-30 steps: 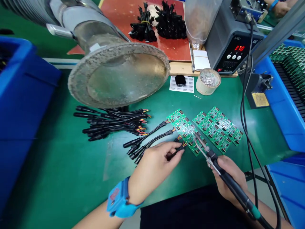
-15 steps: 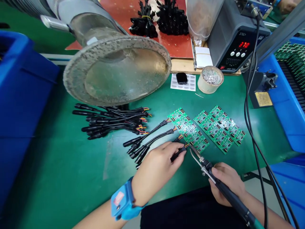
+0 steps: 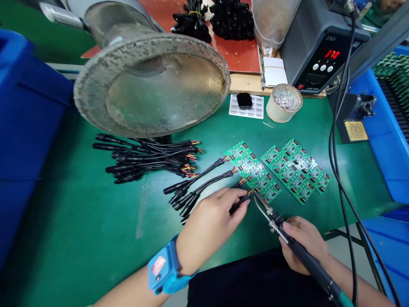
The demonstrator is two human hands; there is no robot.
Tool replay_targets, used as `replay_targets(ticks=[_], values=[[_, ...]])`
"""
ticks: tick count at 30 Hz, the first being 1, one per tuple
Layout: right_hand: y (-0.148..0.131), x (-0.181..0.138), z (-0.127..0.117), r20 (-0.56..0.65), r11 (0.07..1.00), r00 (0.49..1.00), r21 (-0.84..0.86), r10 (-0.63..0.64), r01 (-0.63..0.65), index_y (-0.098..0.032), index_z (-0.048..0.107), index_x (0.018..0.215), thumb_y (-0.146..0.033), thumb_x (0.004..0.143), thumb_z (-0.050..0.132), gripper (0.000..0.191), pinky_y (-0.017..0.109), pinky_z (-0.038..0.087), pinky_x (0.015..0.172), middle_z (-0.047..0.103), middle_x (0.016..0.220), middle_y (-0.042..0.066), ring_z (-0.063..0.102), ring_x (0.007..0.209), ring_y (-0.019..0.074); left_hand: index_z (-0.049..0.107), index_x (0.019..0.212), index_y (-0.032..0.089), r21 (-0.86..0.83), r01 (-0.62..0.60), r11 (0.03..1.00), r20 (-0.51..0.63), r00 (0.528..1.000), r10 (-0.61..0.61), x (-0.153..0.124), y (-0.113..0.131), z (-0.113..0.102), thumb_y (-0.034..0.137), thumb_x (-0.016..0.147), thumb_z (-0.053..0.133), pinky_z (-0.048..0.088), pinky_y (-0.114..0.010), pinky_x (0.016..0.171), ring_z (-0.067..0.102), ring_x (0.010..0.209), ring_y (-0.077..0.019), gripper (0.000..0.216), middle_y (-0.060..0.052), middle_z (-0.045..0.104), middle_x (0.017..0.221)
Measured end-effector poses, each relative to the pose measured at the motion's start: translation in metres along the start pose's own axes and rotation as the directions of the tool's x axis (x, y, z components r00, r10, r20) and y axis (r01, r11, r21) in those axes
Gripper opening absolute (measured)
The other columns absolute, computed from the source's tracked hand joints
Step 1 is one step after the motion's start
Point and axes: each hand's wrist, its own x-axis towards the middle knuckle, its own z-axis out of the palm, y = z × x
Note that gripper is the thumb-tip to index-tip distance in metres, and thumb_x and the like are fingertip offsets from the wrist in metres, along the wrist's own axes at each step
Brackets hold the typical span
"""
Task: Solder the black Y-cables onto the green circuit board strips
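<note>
Circuit board [image 3: 252, 168] lay flat on the green bench [image 3: 79, 247] — left hand [image 3: 213, 225] pinched a black cable [image 3: 239, 203] near its wires [image 3: 251, 193], right hand [image 3: 309, 236] gripped the soldering iron [image 3: 298, 249], tip at the board's edge — so keeping the wires still under the tip probably mattered most.

Passage lay along left front tabletop [image 3: 83, 238] — cable pile [image 3: 150, 157] and extractor hood [image 3: 156, 91] blocked beyond. Right — soldering iron [image 3: 303, 256] barred near approach to boards [image 3: 252, 168]; hanging cords [image 3: 332, 132] crossed farther out.
</note>
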Motion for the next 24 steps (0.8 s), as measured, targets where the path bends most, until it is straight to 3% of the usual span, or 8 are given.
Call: replay_targets(ticks=[9, 18, 24], values=[[0.003, -0.015, -0.004, -0.057, 0.99, 0.993, 0.099, 0.104, -0.098, -0.017, 0.044, 0.13, -0.006, 0.077, 0.051, 0.055, 0.035, 0.056, 0.055, 0.064, 0.071, 0.005, 0.06, 0.056, 0.0174, 0.064, 0.095, 0.018, -0.014, -0.011, 1.0, 0.001, 1.0, 0.011, -0.001, 0.0, 0.0, 0.025, 0.086, 0.05, 0.051, -0.023, 0.057, 0.063, 0.063, -0.0131, 0.018, -0.003, 0.068, 0.079], [0.001, -0.009, -0.002, -0.049, 0.996, 0.997, 0.055, 0.066, -0.063, -0.017, 0.043, 0.13, -0.007, 0.076, 0.05, 0.055, 0.032, 0.055, 0.051, 0.06, 0.067, 0.003, 0.056, 0.054, 0.016, 0.064, 0.107, 0.018, 0.115, -0.122, 0.986, 0.087, 0.99, 0.112, 0.001, -0.003, -0.006, 0.028, 0.093, 0.039, 0.048, -0.026, 0.06, 0.06, 0.065, -0.0139, 0.03, -0.004, 0.061, 0.082], [0.0, -0.005, -0.003, -0.028, 0.998, 0.998, 0.001, 0.059, -0.059, -0.019, 0.04, 0.131, -0.009, 0.077, 0.049, 0.056, 0.032, 0.056, 0.052, 0.062, 0.065, 0.002, 0.059, 0.054, 0.0167, 0.063, 0.107, 0.02, 0.184, -0.144, 0.972, 0.085, 0.988, 0.13, 0.0, -0.006, -0.008, 0.029, 0.094, 0.036, 0.045, -0.025, 0.057, 0.058, 0.065, -0.0133, 0.031, -0.003, 0.059, 0.083]])
